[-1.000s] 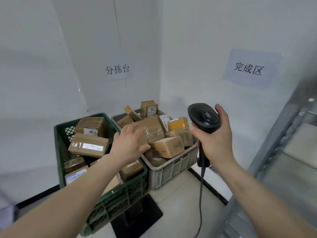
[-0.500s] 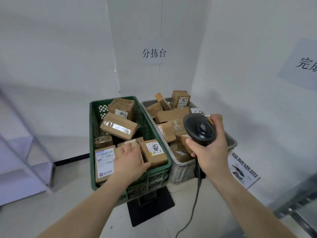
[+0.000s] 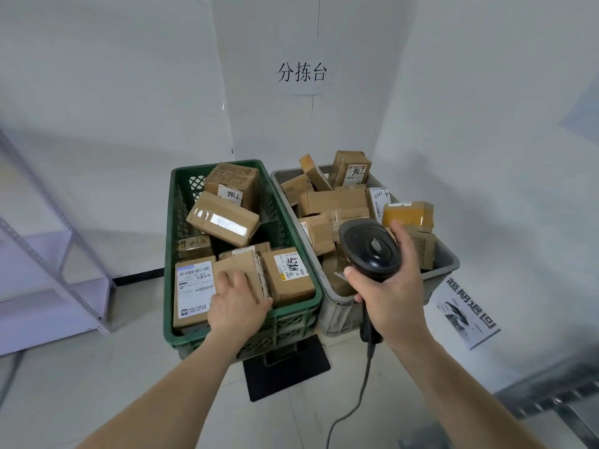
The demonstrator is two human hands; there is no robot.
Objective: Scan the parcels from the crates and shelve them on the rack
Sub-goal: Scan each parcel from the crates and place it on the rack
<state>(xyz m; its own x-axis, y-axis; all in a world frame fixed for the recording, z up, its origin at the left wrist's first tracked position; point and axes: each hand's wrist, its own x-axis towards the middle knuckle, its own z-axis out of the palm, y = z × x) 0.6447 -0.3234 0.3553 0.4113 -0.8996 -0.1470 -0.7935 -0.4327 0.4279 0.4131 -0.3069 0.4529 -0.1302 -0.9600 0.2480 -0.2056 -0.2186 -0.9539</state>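
Observation:
A green crate and a grey crate stand side by side in the corner, each holding several brown cardboard parcels. My left hand lies on a small plain parcel at the front of the green crate, fingers on its top and thumb at its right side. Beside it sit a flat parcel with a white label and a labelled box. My right hand grips a black barcode scanner over the grey crate's front, its cable hanging down.
A grey metal rack stands at the left, and another rack's edge shows at the lower right. A black stand base lies on the floor under the crates. A printed sheet leans by the right wall.
The view has swung left and down toward the crates. My left hand came from the grey crate's parcels to the front of the green crate and settled on the plain parcel. The scanner stays in my right hand.

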